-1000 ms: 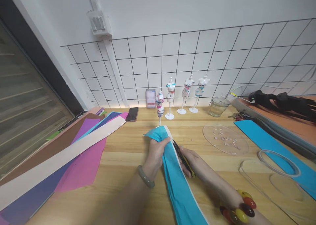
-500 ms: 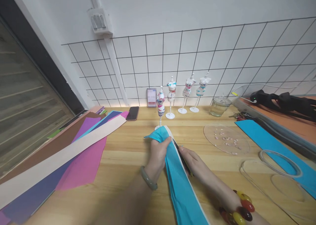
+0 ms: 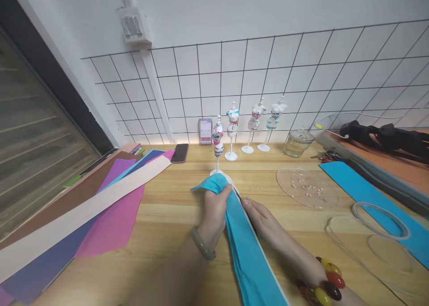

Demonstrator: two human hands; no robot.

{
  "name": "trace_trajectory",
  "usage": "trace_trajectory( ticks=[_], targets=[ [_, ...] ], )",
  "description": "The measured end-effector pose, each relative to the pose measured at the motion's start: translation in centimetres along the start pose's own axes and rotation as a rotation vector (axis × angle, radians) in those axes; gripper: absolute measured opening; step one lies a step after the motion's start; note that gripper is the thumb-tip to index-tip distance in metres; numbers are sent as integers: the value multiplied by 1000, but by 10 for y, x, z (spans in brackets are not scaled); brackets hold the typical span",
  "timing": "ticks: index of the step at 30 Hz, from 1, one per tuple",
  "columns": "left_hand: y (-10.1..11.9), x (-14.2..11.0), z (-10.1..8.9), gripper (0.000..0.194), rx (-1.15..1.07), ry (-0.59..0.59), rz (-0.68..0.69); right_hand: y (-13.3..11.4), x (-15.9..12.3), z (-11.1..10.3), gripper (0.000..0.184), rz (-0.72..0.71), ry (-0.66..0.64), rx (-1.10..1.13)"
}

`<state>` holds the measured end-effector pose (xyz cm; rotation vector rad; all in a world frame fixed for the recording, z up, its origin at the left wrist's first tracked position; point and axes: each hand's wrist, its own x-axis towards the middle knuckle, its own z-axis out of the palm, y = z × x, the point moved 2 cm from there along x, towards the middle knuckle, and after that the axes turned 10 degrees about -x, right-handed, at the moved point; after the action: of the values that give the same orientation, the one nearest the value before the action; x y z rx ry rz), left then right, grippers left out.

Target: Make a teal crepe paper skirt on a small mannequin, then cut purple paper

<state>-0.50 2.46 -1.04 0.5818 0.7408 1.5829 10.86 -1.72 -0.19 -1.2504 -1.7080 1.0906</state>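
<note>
Holds blue paper (image 3: 250,257) mid-table in the left hand (image 3: 214,211), scissors (image 3: 237,193) in the right hand (image 3: 262,217)!
Pinches the layers firmly under the thumb; wraps the right around the mostly hidden scissors, close along the paper's pale edge. Spreads the far end over the wooden table (image 3: 167,234), just before the nearest mannequin (image 3: 218,138); faces three more mannequins (image 3: 257,113) beyond, then a wire grid (image 3: 246,70) on the wall (image 3: 234,10).
</note>
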Motion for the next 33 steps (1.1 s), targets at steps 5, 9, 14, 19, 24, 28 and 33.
trace_trajectory(
  ticks=[5, 9, 14, 19, 24, 28, 33],
  targets=[
    [-2, -2, 0, 21, 41, -35, -4, -1, 1, 0, 38, -7, 1, -1],
    [-5, -4, 1, 22, 90, -26, -42, 0, 1, 0, 35, -6, 22, 20],
    [-6, -7, 2, 20, 123, -16, -65, 3, 2, -1, 34, -9, 29, 50],
    [-6, -8, 2, 18, 131, -32, -74, 2, 2, -2, 34, -13, 47, 42],
    [-7, -8, 1, 19, 140, -49, -69, 1, 3, -2, 34, -8, 55, 40],
    [-6, -8, 1, 21, 135, -39, -65, 1, 2, -2, 33, -9, 58, 30],
    [-6, -8, 2, 21, 118, -40, -79, 3, 2, -2, 36, 5, 74, 16]
  ],
)
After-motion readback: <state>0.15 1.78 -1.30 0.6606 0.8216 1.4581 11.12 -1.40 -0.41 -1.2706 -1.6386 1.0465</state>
